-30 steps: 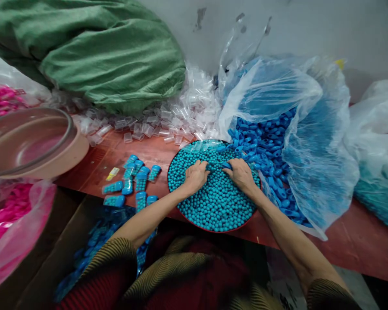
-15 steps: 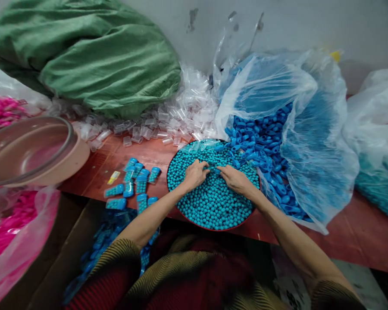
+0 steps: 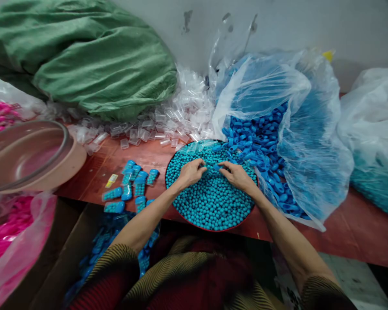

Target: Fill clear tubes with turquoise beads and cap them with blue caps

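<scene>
A round red-rimmed basin (image 3: 210, 211) full of small turquoise beads is in front of me on the table. Over the beads, my left hand (image 3: 191, 173) is closed in a pinch; what lies between its fingertips blends with the beads and cannot be made out. My right hand (image 3: 237, 175) pinches a small blue cap (image 3: 217, 167) between thumb and fingers, a short gap from the left fingertips. Clear plastic containers (image 3: 200, 147) lie at the basin's far edge. Loose blue caps (image 3: 271, 150) spill from a bag against its right side.
Left of the basin lie several capped bead-filled containers (image 3: 139, 184) and a yellow tag (image 3: 111, 181). Clear containers (image 3: 194, 114) are heaped behind, beside a green sack (image 3: 106, 64). Nested tubs (image 3: 74, 161) stand left. Another bag (image 3: 371, 129) sits right. A box below holds filled containers (image 3: 97, 245).
The view has shifted slightly, so the scene sits a little further left. Both hands stay over the beads; the right fingers have shifted on the blue cap, which shows more clearly now.
</scene>
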`<state>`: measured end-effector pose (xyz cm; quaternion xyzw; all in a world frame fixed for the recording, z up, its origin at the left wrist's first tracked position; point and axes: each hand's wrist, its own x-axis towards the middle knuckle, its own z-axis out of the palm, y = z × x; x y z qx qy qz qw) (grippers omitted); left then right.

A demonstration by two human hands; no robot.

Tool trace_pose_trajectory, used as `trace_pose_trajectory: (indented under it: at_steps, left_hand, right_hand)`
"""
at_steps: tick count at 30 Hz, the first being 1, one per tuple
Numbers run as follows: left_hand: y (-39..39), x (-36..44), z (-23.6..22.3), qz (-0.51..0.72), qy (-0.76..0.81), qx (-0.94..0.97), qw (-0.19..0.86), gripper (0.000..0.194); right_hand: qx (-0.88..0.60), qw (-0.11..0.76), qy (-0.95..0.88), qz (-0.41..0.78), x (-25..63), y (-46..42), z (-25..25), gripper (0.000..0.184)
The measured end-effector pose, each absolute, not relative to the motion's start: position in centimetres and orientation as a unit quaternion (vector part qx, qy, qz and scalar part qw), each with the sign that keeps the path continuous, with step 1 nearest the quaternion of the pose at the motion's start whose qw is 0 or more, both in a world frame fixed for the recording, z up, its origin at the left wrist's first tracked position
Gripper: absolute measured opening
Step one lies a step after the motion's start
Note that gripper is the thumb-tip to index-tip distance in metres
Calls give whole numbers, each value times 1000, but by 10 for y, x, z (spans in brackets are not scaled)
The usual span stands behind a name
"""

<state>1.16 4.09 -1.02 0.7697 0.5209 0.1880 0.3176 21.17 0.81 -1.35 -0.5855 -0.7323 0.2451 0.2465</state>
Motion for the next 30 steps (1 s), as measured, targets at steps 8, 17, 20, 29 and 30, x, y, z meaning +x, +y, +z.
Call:
trace_pose_trajectory:
  at_steps: [8,17,20,29,30]
  left_hand:
    - [34,17,-17,241,464,686,506,5]
    - [30,15,-22,268,453,658,538,5]
    - [23,17,-20,297,420,636,575,16]
    - [17,0,-21,241,478,646,544,37]
    - [18,-1,-20,234,481,644,547,37]
  right_hand:
    - [-544,273,-749,262,204,6,-6,24]
    - [-559,302,-725,266,201,1,-4,26]
    - [-542,357,-688,325,188,1,-11,23]
    - [-533,240,-736,341,216,-10,-5,12]
    - [-541,248,-726,344,218,-11,-5,13]
